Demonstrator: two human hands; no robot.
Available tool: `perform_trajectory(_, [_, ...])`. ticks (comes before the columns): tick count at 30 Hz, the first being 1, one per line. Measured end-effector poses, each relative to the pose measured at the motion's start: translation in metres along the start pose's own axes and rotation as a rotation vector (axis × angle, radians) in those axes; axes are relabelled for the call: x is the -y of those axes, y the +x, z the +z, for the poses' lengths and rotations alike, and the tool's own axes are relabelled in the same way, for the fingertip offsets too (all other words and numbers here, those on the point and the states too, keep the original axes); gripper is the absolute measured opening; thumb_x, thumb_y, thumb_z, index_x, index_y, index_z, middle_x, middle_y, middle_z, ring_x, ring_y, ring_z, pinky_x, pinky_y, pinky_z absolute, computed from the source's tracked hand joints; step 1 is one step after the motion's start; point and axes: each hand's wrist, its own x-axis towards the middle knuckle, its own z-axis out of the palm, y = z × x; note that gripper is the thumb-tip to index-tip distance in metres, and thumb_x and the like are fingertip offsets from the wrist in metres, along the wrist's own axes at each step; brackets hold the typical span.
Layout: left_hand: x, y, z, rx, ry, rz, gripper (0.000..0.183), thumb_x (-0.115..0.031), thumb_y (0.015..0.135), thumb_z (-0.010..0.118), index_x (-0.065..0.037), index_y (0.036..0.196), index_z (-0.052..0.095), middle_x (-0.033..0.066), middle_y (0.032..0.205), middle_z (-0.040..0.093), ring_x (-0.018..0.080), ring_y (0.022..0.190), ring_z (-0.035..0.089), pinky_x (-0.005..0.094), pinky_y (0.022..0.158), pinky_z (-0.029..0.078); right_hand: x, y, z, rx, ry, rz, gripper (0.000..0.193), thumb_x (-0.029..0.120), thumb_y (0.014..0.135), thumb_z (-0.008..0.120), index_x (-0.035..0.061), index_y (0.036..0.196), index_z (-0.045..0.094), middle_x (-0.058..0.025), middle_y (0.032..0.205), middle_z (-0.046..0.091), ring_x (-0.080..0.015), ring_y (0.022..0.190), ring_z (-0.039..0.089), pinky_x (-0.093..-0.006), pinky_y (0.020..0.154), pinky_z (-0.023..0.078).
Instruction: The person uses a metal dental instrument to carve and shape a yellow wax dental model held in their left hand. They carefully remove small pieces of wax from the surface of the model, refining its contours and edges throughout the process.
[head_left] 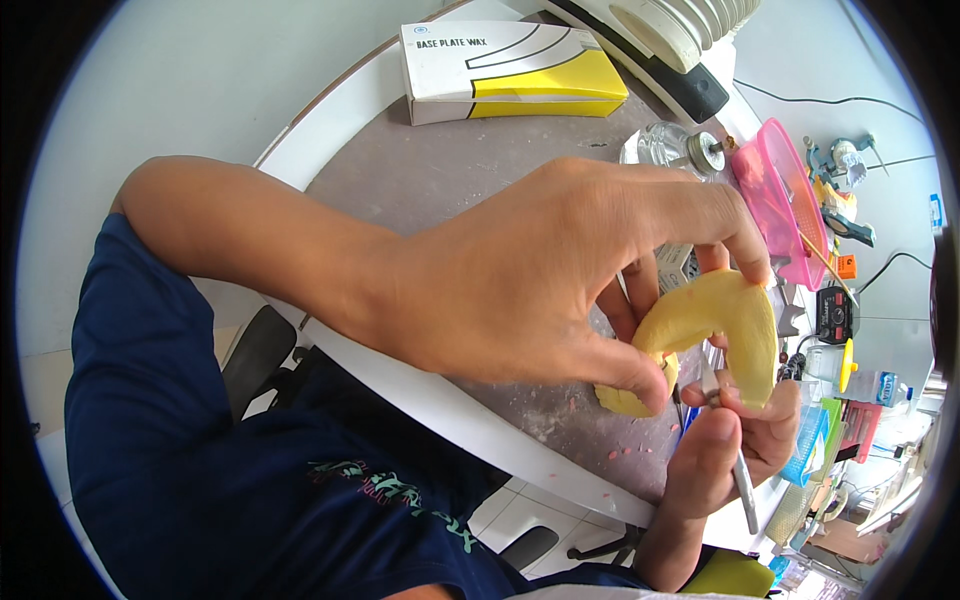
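A yellow U-shaped dental cast (755,345) is held up over the grey worktop (400,165). My left hand (520,270) reaches across from the left and grips it between fingers and thumb. Below the arch, by that thumb, another yellow piece (625,402) shows; whether it belongs to the same cast I cannot tell. My right hand (705,465), lower right, is closed around a slim metal carving knife (745,490). The knife's blade points up into the opening of the arch, and the right fingertips are against the cast's lower end. Fingers partly hide the cast's inner side.
A white and yellow box (510,75) lies at the back. Right of it stand a glass spirit lamp (665,148) and a pink basket (775,200). A blue basket (808,445) and bottles crowd the right side. Pink crumbs (613,455) dot the worktop near its front edge.
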Motion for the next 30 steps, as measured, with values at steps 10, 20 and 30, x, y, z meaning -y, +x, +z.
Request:
perform_trajectory(10, [0.004, -0.002, 0.001, -0.018, -0.088, -0.151, 0.058, -0.003, 0.073, 0.083, -0.002, 0.121, 0.052, 0.017, 0.108, 0.064, 0.0225, 0.082, 0.074, 0.0302, 0.072, 0.063, -0.001, 0.001, -0.002, -0.06, -0.372, -0.352, 0.032, 0.032, 0.099, 0.059, 0.0006, 0.1, 0.062, -0.0117, 0.069, 0.062, -0.0227, 0.074, 0.066, -0.047, 0.082, 0.058])
perform_trajectory(20, [-0.002, -0.004, 0.002, 0.04, -0.181, -0.289, 0.057, -0.005, 0.072, 0.084, 0.002, 0.12, 0.054, 0.0186, 0.106, 0.065, 0.0219, 0.08, 0.074, 0.027, 0.07, 0.062, 0.005, 0.014, 0.01, 0.02, -0.711, -0.49, 0.043, 0.0, 0.054, 0.082, 0.0071, 0.097, 0.076, -0.0072, 0.076, 0.058, -0.0183, 0.062, 0.061, -0.0277, 0.052, 0.049])
perform_trajectory(30, [-0.002, -0.006, 0.004, 0.06, -0.16, -0.289, 0.056, -0.003, 0.073, 0.083, 0.001, 0.12, 0.053, 0.0186, 0.106, 0.065, 0.023, 0.081, 0.074, 0.0276, 0.072, 0.062, 0.004, 0.014, 0.017, 0.007, -0.779, -0.491, 0.019, -0.002, 0.079, 0.074, 0.0003, 0.096, 0.067, -0.0117, 0.076, 0.062, -0.0207, 0.061, 0.058, -0.0294, 0.053, 0.045])
